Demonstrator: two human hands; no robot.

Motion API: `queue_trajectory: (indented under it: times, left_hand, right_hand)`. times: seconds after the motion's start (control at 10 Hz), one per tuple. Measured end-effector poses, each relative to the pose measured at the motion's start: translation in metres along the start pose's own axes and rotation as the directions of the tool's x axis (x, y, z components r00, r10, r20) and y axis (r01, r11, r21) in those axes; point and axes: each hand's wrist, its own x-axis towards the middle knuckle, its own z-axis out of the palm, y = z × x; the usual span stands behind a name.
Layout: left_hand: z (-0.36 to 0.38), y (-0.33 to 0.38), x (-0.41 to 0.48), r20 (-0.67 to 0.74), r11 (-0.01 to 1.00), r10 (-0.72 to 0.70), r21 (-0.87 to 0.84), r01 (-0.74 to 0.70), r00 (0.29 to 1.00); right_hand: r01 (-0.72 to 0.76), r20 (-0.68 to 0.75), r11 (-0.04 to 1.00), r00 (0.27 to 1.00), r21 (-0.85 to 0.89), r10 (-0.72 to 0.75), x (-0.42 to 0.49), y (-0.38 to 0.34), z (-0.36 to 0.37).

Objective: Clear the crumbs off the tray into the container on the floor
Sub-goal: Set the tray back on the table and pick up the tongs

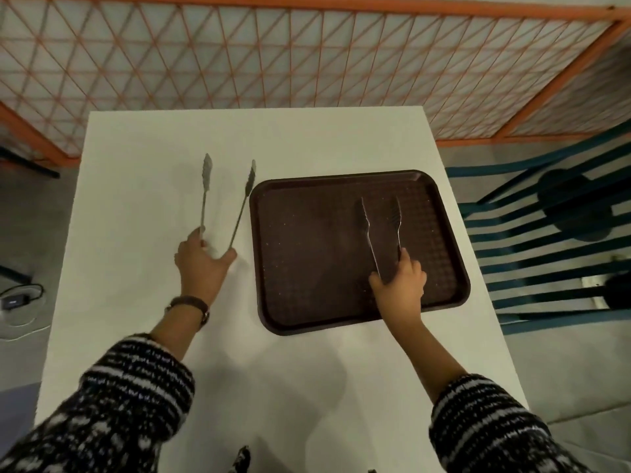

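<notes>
A dark brown tray [307,254] lies on the right half of the white table [143,158], with tiny pale crumbs scattered over its textured surface. My right hand [401,279] is over the tray's near right part and grips a pair of metal tongs [380,227] whose arms are spread and point away from me above the tray. My left hand [201,259] is over the bare table left of the tray and holds a second pair of metal tongs [225,196], also spread, tips near the tray's far left corner. No floor container is in sight.
A teal slatted chair [553,240] stands close to the table's right edge. An orange lattice fence [307,56] runs behind the table. On the floor at the left lie a small dark device with a cable [13,302].
</notes>
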Motion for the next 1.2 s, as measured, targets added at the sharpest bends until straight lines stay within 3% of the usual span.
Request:
queue_trajectory:
  times: [0.3, 0.5, 1.2]
  left_hand:
    - [0.077, 0.033, -0.116, 0.045, 0.956, -0.110, -0.268, 0.118, 0.993]
    - [0.116, 0.056, -0.137, 0.060, 0.931, -0.166, -0.320, 0.176, 0.984]
    - [0.177, 0.100, -0.110, -0.141, 0.973, -0.224, 0.022, 0.230, 0.964]
  right_hand:
    - [0.000, 0.050, 0.992, 0.999, -0.130, 0.007, 0.061, 0.012, 0.006]
    - [0.043, 0.040, 0.986, 0.998, -0.158, -0.037, 0.064, 0.021, 0.015]
    - [0.056, 0.090, 0.995, 0.995, -0.081, -0.049, 0.075, 0.034, 0.012]
